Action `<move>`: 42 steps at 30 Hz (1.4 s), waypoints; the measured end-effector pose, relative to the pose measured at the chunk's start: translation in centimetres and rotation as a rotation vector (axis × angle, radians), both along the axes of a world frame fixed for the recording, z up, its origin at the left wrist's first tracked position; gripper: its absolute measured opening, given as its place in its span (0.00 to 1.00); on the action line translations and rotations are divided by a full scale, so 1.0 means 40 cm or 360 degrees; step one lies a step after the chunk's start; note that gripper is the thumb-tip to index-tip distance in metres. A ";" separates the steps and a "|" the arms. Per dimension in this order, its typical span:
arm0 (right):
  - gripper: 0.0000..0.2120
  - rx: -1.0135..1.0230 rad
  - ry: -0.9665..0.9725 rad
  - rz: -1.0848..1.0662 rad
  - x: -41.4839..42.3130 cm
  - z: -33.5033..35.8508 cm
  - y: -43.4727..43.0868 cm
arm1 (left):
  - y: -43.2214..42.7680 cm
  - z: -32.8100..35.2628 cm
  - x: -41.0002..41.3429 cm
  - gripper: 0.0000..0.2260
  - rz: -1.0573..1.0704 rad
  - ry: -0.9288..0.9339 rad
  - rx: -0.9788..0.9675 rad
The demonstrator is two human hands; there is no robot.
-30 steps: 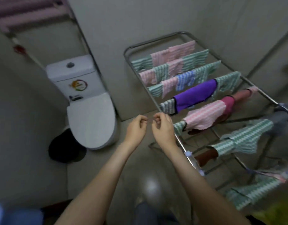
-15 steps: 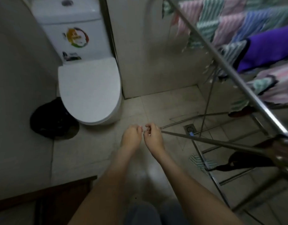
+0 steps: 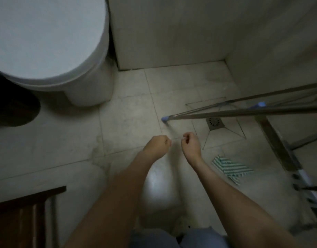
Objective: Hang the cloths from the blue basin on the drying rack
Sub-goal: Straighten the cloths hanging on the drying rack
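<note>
I look straight down at a tiled bathroom floor. My left hand (image 3: 158,144) and my right hand (image 3: 190,143) hang side by side above the floor, a small gap between them, fingers curled and holding nothing. A green-and-white striped cloth (image 3: 232,168) lies flat on the floor just right of my right wrist. The drying rack's metal legs (image 3: 243,111) reach in from the right, with a blue foot cap (image 3: 165,119) on the tiles beyond my hands. The blue basin and the hung cloths are out of view.
A white toilet (image 3: 47,42) fills the top left, with a dark object (image 3: 13,108) beside its base. A floor drain (image 3: 215,122) sits under the rack legs. A dark wooden frame (image 3: 25,215) is at the bottom left. Walls close the top right corner.
The view has tilted down from the rack and its hung cloths to the floor. My hands have lowered and moved slightly apart. The striped cloth on the floor has come into full view.
</note>
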State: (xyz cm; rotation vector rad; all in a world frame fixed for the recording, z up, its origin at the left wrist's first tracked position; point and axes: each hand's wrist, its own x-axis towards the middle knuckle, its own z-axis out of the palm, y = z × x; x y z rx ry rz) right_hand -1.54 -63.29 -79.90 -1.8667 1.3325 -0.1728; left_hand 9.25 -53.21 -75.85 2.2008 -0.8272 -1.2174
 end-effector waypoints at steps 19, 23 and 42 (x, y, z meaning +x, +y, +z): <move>0.26 0.0366 0.0637 -0.0363 -0.344 -0.452 -0.304 | -0.268 -0.397 -0.150 0.14 -0.0821 -0.0137 -0.0005; 0.29 0.0488 0.0729 -0.0328 -0.386 -0.491 -0.304 | -0.268 -0.421 -0.146 0.14 -0.0830 -0.0124 0.0005; 0.07 0.0528 0.0274 0.0054 -0.153 -0.279 -0.216 | -0.192 -0.305 -0.025 0.22 -0.0605 -0.0201 0.0042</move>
